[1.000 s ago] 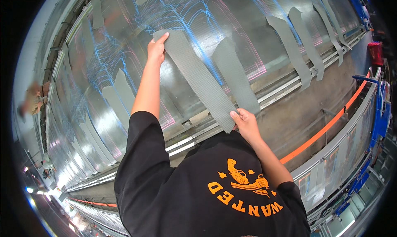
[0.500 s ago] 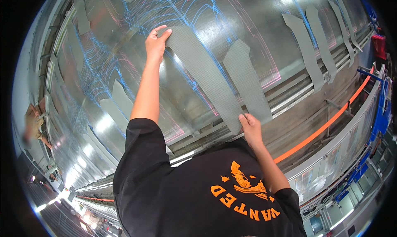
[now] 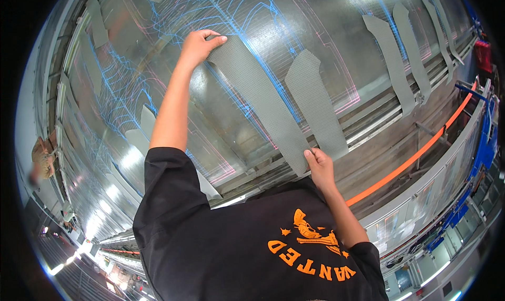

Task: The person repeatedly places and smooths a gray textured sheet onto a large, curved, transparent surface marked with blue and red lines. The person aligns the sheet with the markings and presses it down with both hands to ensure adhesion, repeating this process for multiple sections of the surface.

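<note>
A long grey-green strip of textured sheet [image 3: 258,101] lies slantwise over the shiny metal table [image 3: 336,33]. Its far end is pinched between the thumb and fingers of my left hand [image 3: 200,49]. At the near end, by the table's edge, my right hand [image 3: 321,167] grips the strip's corner with the thumb on top. Just right of it rests a second, shorter grey-green piece [image 3: 315,98] with a pointed far end, its near end hanging past the edge. Blue and pink lines [image 3: 286,93] run over the metal around and between the pieces.
More grey-green strips [image 3: 392,64] lie to the right and left along the table. A metal rail [image 3: 376,125] follows its near edge. An orange band [image 3: 410,167] curves beyond it at the right. Another person [image 3: 43,156] stands at the far left.
My left hand has shifted slightly rightward along the strip's far end, while its forearm swung left. My right hand keeps its hold, barely lower. The person at far left has drawn their arms back.
</note>
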{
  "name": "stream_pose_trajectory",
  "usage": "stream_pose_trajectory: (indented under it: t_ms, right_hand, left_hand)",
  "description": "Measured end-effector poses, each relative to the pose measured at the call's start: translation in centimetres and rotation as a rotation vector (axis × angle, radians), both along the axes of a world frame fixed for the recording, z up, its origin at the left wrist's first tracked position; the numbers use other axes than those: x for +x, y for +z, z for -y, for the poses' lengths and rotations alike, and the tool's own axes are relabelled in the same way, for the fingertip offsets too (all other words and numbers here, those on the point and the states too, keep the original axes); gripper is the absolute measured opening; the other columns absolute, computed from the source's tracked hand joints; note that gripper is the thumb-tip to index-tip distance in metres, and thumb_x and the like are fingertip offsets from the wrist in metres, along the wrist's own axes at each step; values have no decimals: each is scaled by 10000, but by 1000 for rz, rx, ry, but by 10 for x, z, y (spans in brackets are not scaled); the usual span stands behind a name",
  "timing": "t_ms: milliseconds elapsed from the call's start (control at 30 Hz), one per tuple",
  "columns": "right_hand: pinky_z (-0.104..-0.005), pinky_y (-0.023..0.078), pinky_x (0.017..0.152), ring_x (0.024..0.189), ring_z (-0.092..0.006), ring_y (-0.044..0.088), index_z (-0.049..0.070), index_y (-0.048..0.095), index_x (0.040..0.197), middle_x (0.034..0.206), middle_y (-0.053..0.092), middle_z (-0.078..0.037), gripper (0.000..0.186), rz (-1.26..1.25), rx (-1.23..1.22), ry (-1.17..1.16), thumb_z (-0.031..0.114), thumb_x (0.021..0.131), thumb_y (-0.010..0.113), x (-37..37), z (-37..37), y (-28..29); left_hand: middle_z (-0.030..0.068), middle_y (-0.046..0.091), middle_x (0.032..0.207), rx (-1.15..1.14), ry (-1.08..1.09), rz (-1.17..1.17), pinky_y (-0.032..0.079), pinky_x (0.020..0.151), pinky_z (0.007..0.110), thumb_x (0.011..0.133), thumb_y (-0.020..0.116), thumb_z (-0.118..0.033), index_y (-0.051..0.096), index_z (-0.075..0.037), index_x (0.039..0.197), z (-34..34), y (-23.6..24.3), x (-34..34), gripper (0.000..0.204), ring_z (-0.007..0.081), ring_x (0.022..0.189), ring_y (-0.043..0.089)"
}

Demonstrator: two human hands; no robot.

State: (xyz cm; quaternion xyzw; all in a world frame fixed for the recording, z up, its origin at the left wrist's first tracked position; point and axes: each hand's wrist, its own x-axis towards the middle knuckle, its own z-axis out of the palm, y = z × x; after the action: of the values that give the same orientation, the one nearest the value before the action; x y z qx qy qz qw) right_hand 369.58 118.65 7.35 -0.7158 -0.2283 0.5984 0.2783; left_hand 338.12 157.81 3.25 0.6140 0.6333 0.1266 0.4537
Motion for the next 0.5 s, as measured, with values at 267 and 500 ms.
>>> stream_pose_trajectory:
  t_ms: [267,500]
  right_hand:
    - [-256,476,618,700,-51,557,3,694,1018,799,637,25,301,-82,-74,-65,290,1075,623,-5,-6,-4]
    - [-259,492,622,707,-62,584,7,680,988,811,658,11,284,-128,-100,-52,267,1081,615,-5,-8,-9]
  left_hand:
    - [112,737,1002,233,-86,-222,539,805,381,797,826,-511,824,-85,966,-14,-5,3,458,260,914,713]
    - [116,701,1040,234,-123,-281,534,837,423,789,828,-500,829,-82,996,-13,-10,1,467,300,974,699]
